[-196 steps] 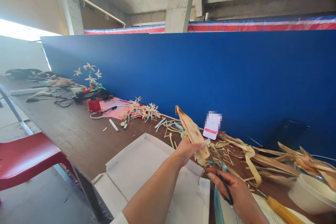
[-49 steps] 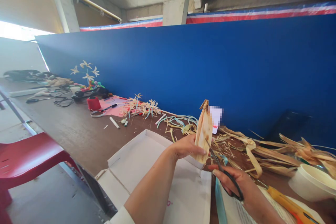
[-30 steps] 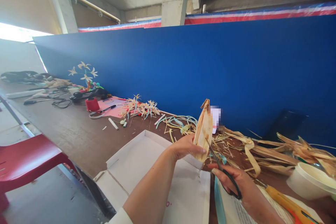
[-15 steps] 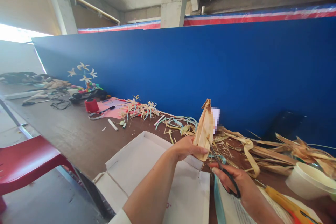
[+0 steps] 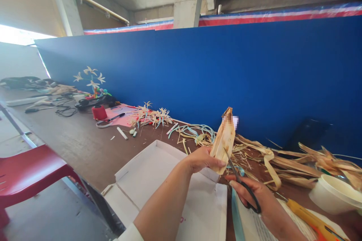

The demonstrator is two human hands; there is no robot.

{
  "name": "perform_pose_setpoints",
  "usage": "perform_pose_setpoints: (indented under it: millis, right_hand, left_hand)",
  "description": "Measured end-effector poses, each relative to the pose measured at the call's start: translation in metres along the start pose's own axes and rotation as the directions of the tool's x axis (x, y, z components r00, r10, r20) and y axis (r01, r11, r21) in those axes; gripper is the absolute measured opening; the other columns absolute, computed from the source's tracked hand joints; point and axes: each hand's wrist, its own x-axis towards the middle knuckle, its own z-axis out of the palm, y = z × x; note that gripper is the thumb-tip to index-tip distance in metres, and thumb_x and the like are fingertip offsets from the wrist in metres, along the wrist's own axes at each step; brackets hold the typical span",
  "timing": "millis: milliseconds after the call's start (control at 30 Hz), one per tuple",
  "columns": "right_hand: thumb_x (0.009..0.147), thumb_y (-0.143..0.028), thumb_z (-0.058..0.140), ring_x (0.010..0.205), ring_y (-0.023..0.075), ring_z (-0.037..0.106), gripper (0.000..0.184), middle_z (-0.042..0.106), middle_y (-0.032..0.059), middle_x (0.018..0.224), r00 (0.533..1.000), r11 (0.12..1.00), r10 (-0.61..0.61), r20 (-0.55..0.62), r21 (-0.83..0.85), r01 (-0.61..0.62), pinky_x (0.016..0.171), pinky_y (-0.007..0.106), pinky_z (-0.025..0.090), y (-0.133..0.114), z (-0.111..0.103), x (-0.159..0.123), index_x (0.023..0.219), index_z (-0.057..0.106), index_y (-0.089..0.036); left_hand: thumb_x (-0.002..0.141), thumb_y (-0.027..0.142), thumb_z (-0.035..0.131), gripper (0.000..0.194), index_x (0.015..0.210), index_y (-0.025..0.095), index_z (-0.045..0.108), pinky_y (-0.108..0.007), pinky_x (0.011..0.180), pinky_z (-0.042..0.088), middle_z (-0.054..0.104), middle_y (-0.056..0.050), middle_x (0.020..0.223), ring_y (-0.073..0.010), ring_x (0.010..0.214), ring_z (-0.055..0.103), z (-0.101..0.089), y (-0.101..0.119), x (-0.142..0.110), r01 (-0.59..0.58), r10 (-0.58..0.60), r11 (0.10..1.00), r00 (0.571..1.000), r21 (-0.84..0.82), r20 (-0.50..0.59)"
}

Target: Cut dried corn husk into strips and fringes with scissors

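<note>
A pale, dry corn husk (image 5: 223, 141) stands upright over the table, its brown pointed end at the top. My left hand (image 5: 204, 159) pinches it near the lower end, thumb across the front. In my right hand (image 5: 261, 199) is a pair of scissors (image 5: 248, 192) with black handles, fingers through the loops. The blades point up and left and lie against the right part of the husk; whether they are closed on it I cannot tell. Below my left forearm lies an opened white cardboard box (image 5: 158, 169).
Husk strips (image 5: 299, 165) and a cream bowl (image 5: 336, 192) lie at right, near a yellow-handled tool (image 5: 304, 216). Further left are husk flowers (image 5: 154, 115), a red thread spool (image 5: 98, 112) and a white stick (image 5: 122, 133). A blue partition (image 5: 169, 71) backs the table; a red chair (image 5: 31, 169) stands left.
The husk and both hands sit slightly further right in the view. The husk leans a little more to the right, and the scissors stay against it.
</note>
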Motion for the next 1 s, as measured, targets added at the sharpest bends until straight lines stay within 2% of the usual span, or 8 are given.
perform_pose_setpoints:
  millis: [233, 400, 533, 733, 867, 1000]
  right_hand:
    - [0.07, -0.056, 0.058, 0.047, 0.0101, 0.028, 0.049, 0.031, -0.0071, 0.047, 1.0, 0.999, -0.002, -0.005, 0.032, 0.002, 0.047, 0.026, 0.017, -0.005, 0.001, -0.002, 0.092, 0.067, -0.013]
    - [0.072, -0.056, 0.056, 0.048, 0.0102, 0.027, 0.049, 0.029, -0.007, 0.049, 1.0, 0.999, -0.005, -0.002, 0.033, 0.005, 0.048, 0.027, 0.017, -0.006, 0.002, -0.003, 0.093, 0.066, -0.013]
    - [0.072, -0.056, 0.056, 0.047, 0.0102, 0.025, 0.048, 0.027, -0.0074, 0.048, 1.0, 0.999, -0.014, -0.004, 0.03, 0.014, 0.048, 0.027, 0.016, -0.003, 0.002, -0.003, 0.093, 0.067, -0.014]
    - [0.069, -0.056, 0.058, 0.048, 0.0111, 0.03, 0.051, 0.033, -0.0063, 0.047, 0.999, 0.999, 0.018, -0.039, 0.037, -0.017, 0.048, 0.027, 0.02, -0.005, -0.001, -0.002, 0.094, 0.068, -0.013]
    - [0.07, -0.054, 0.059, 0.048, 0.0113, 0.034, 0.048, 0.039, -0.0049, 0.048, 0.999, 0.998, 0.005, -0.042, 0.059, -0.003, 0.048, 0.026, 0.025, -0.008, 0.0, -0.003, 0.095, 0.069, -0.014]
    - [0.07, -0.054, 0.059, 0.049, 0.0116, 0.036, 0.046, 0.045, -0.0037, 0.052, 0.999, 0.996, 0.015, -0.028, 0.086, -0.012, 0.048, 0.025, 0.029, -0.009, 0.003, -0.003, 0.098, 0.069, -0.019]
  left_hand:
    - [0.046, 0.027, 0.082, 0.049, 0.09, 0.011, 0.066, -0.026, 0.072, 0.046, 0.065, -0.006, 0.087, -0.0138, 0.073, 0.058, 0.0, 0.005, -0.005, -0.021, 0.021, 1.0, 0.999, 0.0, 0.033]
    - [0.047, 0.027, 0.082, 0.048, 0.09, 0.011, 0.066, -0.025, 0.071, 0.046, 0.064, -0.006, 0.086, -0.013, 0.072, 0.058, -0.001, 0.006, -0.006, -0.022, 0.022, 1.0, 0.999, 0.009, 0.04]
    - [0.046, 0.028, 0.082, 0.05, 0.09, 0.011, 0.066, -0.025, 0.069, 0.046, 0.064, -0.005, 0.085, -0.0126, 0.071, 0.058, -0.002, 0.007, -0.006, -0.004, 0.004, 1.0, 0.999, 0.013, 0.035]
    - [0.043, 0.029, 0.083, 0.052, 0.089, 0.011, 0.065, -0.028, 0.067, 0.047, 0.064, -0.005, 0.083, -0.0137, 0.069, 0.059, -0.004, 0.004, -0.004, 0.064, -0.066, 0.996, 0.997, 0.064, 0.037]
    - [0.043, 0.029, 0.083, 0.052, 0.087, 0.01, 0.065, -0.028, 0.065, 0.047, 0.064, -0.006, 0.082, -0.0136, 0.068, 0.058, -0.003, 0.0, -0.001, 0.03, -0.03, 0.998, 1.0, 0.053, 0.0]
    - [0.042, 0.033, 0.083, 0.056, 0.089, 0.008, 0.063, -0.029, 0.062, 0.047, 0.063, -0.008, 0.079, -0.0141, 0.063, 0.057, 0.001, -0.002, 0.005, -0.017, 0.014, 1.0, 0.99, -0.02, -0.143]
